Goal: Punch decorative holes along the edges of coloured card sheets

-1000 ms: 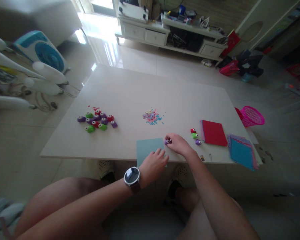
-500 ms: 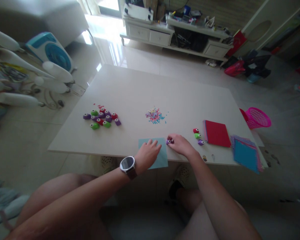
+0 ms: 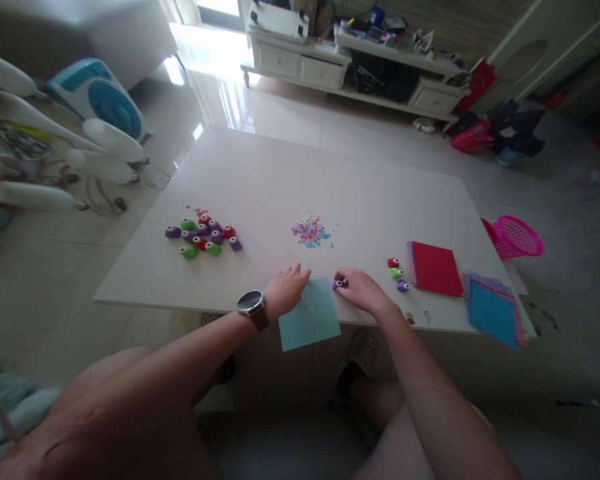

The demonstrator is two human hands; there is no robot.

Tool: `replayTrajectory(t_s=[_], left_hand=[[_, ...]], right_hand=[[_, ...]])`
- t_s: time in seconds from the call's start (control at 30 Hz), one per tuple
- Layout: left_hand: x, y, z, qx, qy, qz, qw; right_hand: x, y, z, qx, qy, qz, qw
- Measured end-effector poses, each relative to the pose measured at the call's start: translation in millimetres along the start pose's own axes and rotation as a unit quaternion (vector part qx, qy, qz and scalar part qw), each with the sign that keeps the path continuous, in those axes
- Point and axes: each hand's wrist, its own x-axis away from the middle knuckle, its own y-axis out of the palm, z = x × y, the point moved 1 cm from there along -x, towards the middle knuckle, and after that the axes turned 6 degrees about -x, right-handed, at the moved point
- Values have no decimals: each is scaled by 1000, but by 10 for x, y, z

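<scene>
A light-blue sheet of paper (image 3: 310, 320) lies at the front of the table, its lower part sticking out past the edge. My left hand (image 3: 286, 290), with a watch on the wrist, rests at the sheet's upper left corner, fingers stretched out. My right hand (image 3: 359, 288) is closed around a small purple craft punch (image 3: 339, 284) with a white round top, by the paper's upper right corner. Whether the sheet's edge sits inside the punch, I cannot tell. Beyond both hands lies a pile of tiny coloured paper cut-outs (image 3: 312, 231).
Several red, green and purple punches (image 3: 203, 237) cluster on the left. Three more punches (image 3: 396, 273) stand right, beside a red-topped paper stack (image 3: 435, 268) and a blue-topped stack (image 3: 491, 310). A pink basket (image 3: 517, 236) is past the white table (image 3: 260, 167).
The blue sheet has slid toward me and turned a little. My left hand has moved left and away from me to the sheet's far corner. My right hand stays on the punch.
</scene>
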Motion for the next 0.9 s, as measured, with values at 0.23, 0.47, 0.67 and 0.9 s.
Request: replayTrajectory(t_s=[0.23, 0.47, 0.67, 0.9], left_hand=[[-78, 12, -68, 58, 0, -33, 998], [-116, -14, -61, 61, 0, -22, 998], [-139, 16, -71, 59, 21, -7, 998], [-135, 37, -97, 66, 30, -6, 997]], right_hand=[[6, 2, -32, -4, -7, -2, 1000], [-1, 16, -20, -9, -15, 6, 1000], [6, 20, -20, -9, -17, 6, 1000], [32, 17, -19, -10, -23, 18, 1000]])
